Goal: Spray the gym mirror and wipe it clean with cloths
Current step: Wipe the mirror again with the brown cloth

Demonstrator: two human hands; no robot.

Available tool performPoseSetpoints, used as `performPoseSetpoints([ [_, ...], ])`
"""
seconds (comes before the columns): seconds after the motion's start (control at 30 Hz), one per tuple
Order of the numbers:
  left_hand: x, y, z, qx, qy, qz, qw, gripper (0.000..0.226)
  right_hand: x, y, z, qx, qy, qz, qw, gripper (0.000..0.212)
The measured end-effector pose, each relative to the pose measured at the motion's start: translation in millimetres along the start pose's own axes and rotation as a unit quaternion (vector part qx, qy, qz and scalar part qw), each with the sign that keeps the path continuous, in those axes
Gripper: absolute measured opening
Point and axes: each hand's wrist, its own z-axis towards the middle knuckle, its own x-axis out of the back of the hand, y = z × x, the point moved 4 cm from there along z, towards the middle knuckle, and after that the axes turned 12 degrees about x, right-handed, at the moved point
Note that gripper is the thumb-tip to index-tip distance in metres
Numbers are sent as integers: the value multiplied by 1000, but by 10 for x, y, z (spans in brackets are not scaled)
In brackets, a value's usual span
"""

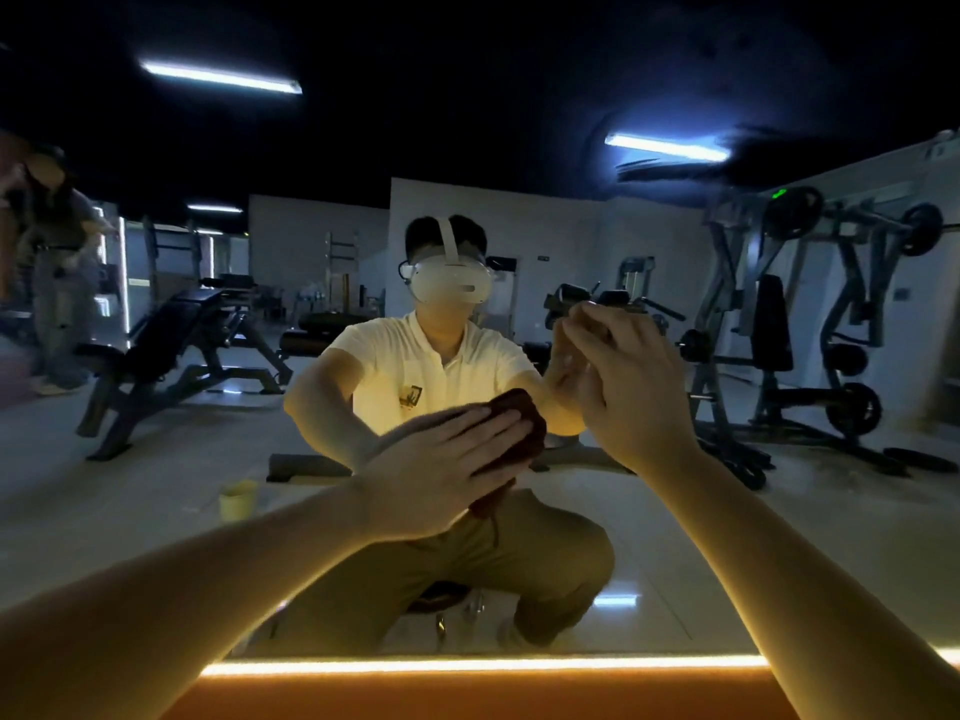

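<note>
The gym mirror (779, 537) fills the view and reflects me crouched on a stool. My left hand (441, 470) presses a dark red cloth (522, 426) flat against the glass at centre, fingers straight and close together. Part of the cloth hangs below the palm. To the right and higher, my right hand (634, 376) rests with straight fingers against the glass, meeting its own reflection. It holds nothing. No spray bottle is in view.
A glowing light strip (483, 665) runs along the mirror's bottom edge above an orange ledge (467, 698). The reflection shows a yellowish cup (238, 500) on the floor, a weight bench (171, 345), weight machines (831, 314) and another person (52, 283) at far left.
</note>
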Motion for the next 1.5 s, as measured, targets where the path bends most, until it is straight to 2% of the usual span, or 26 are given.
performPoseSetpoints([
  [0.07, 209, -278, 193, 27, 11, 29, 999, 82, 17, 58, 36, 23, 28, 18, 999, 47],
  [0.17, 667, -875, 701, 151, 79, 47, 984, 84, 106, 226, 138, 30, 82, 38, 996, 41],
  [0.27, 987, -1344, 1150, 312, 141, 18, 939, 79, 279, 523, 329, 5, 94, 21, 995, 48],
  [0.33, 969, -1366, 1311, 381, 153, -31, 911, 76, 405, 777, 517, -23, 79, -10, 997, 59],
  [0.37, 915, -1266, 1356, 382, 148, -38, 911, 77, 450, 926, 625, -39, 62, -30, 997, 62],
  [0.4, 845, -1115, 1393, 347, 133, -32, 928, 81, 474, 1093, 743, -52, 44, -48, 996, 63],
  [0.5, 664, -758, 1371, 133, 81, 25, 987, 91, 468, 1528, 1049, -77, 27, -86, 993, 67],
  [0.57, 712, -939, 1376, 70, 71, 66, 993, 93, 383, 1658, 1149, -98, 36, -91, 990, 69],
  [0.63, 910, -1385, 1486, 129, 92, 69, 985, 87, 250, 1654, 1162, -112, 56, -101, 987, 68],
  [0.77, 1396, -2364, 1821, 321, 167, 16, 932, 71, 157, 1595, 1133, -130, 94, -121, 980, 64],
  [0.87, 1353, -2251, 2061, 439, 218, -60, 870, 65, 151, 1603, 1132, -131, 91, -136, 978, 64],
  [0.9, 1256, -2018, 2087, 435, 230, -63, 868, 68, 142, 1597, 1132, -130, 90, -137, 978, 64],
  [0.93, 1150, -1719, 2082, 391, 232, -51, 889, 73, 133, 1590, 1131, -128, 91, -135, 978, 64],
  [1.03, 868, -1048, 1814, 180, 146, 20, 972, 84, 122, 1600, 1124, -125, 91, -126, 980, 66],
  [1.1, 889, -1138, 1708, 72, 92, 71, 991, 85, 123, 1608, 1114, -122, 95, -131, 979, 66],
  [1.13, 960, -1310, 1750, 68, 79, 89, 991, 85, 120, 1617, 1109, -124, 99, -132, 978, 66],
  [1.17, 1044, -1543, 1842, 103, 78, 96, 987, 84, 118, 1620, 1116, -127, 101, -134, 978, 66],
  [1.23, 1316, -2116, 2093, 225, 111, 57, 966, 80, 101, 1614, 1134, -133, 103, -142, 976, 66],
  [1.3, 1578, -2546, 2314, 335, 147, 5, 931, 68, 89, 1602, 1143, -135, 106, -146, 974, 67],
  [1.37, 1658, -2575, 2508, 414, 187, -50, 889, 62, 88, 1599, 1146, -133, 105, -151, 974, 68],
  [1.4, 1618, -2464, 2567, 433, 194, -62, 878, 62, 88, 1596, 1144, -131, 102, -151, 975, 68],
  [1.43, 1561, -2289, 2577, 423, 195, -55, 883, 63, 94, 1579, 1139, -131, 101, -148, 975, 68],
  [1.5, 1359, -1853, 2470, 321, 181, -23, 929, 67, 141, 1533, 1152, -142, 105, -136, 975, 68],
])
